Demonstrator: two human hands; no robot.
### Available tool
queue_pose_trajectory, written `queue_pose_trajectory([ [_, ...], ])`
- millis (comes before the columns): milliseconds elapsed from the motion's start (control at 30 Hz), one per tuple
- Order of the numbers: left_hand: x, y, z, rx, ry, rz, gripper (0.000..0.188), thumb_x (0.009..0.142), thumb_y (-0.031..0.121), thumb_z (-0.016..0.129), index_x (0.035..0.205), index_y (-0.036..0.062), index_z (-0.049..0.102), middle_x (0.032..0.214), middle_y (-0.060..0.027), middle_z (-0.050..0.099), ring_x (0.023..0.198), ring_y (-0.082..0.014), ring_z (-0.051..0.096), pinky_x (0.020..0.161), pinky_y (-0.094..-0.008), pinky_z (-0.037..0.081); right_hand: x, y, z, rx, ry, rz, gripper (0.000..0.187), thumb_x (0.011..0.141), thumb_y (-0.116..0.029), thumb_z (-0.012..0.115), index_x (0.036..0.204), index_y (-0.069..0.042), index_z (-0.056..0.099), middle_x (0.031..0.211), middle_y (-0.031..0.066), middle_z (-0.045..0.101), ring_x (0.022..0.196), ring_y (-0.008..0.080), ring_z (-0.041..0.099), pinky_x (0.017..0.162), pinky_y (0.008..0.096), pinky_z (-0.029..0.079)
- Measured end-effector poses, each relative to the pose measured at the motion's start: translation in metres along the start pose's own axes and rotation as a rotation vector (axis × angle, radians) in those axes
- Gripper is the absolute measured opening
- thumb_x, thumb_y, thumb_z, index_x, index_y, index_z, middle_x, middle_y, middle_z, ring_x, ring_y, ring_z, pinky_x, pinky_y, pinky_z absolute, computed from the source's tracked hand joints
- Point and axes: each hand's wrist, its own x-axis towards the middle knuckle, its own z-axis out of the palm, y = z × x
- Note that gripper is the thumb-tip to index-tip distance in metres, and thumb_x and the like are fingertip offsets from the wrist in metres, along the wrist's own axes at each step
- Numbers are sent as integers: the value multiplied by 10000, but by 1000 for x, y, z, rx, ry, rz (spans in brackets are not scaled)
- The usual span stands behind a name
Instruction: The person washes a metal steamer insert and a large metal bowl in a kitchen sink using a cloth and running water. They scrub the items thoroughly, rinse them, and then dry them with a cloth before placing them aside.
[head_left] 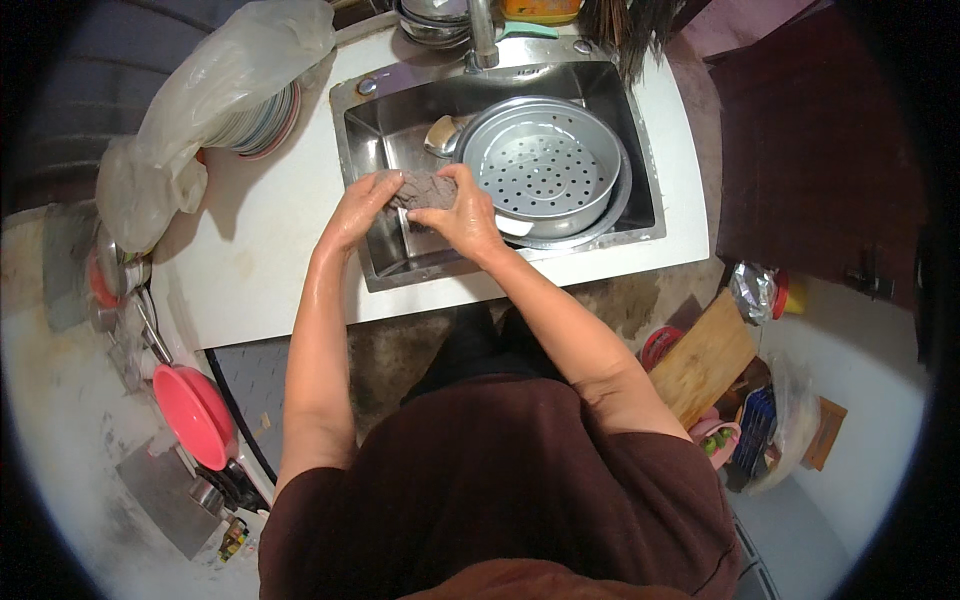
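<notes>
A crumpled grey-brown cloth [424,191] is held between my two hands over the left part of the steel sink [362,150]. My left hand [364,205] grips its left side, and my right hand [466,214] has thumb and fingers closed on its right side. Just to the right, a round metal steamer pot [545,165] with a perforated bottom sits in the sink inside a wider metal basin [622,190]. Beyond the cloth, a ladle-like utensil [441,136] leans by the pot. What lies in the sink beneath my hands is partly hidden.
The faucet [484,40] rises behind the sink, near stacked metal bowls [437,28]. Plates [262,125] under a plastic bag [215,75] stand on the white counter [255,235] at left. A pink basin [192,415] hangs lower left; a wooden board [705,360] leans at right.
</notes>
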Motion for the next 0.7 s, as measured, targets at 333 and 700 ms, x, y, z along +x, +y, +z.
queue_pose_trajectory([
  [333, -89, 49, -2, -212, 227, 412, 465, 922, 392, 622, 1142, -17, 617, 1033, -66, 642, 923, -136, 585, 851, -282, 460, -16, 38, -111, -1068, -46, -308, 577, 715, -463, 754, 1112, -62, 633, 950, 144, 678, 965, 307, 610, 975, 465, 364],
  [700, -104, 36, 4, 86, 362, 403, 454, 928, 396, 610, 1045, -42, 634, 1027, -90, 625, 874, -156, 583, 826, -268, 460, 25, 46, -188, -342, 51, -167, 287, 885, -273, 634, 815, 4, 606, 680, 191, 566, 628, 312, 532, 625, 366, 442],
])
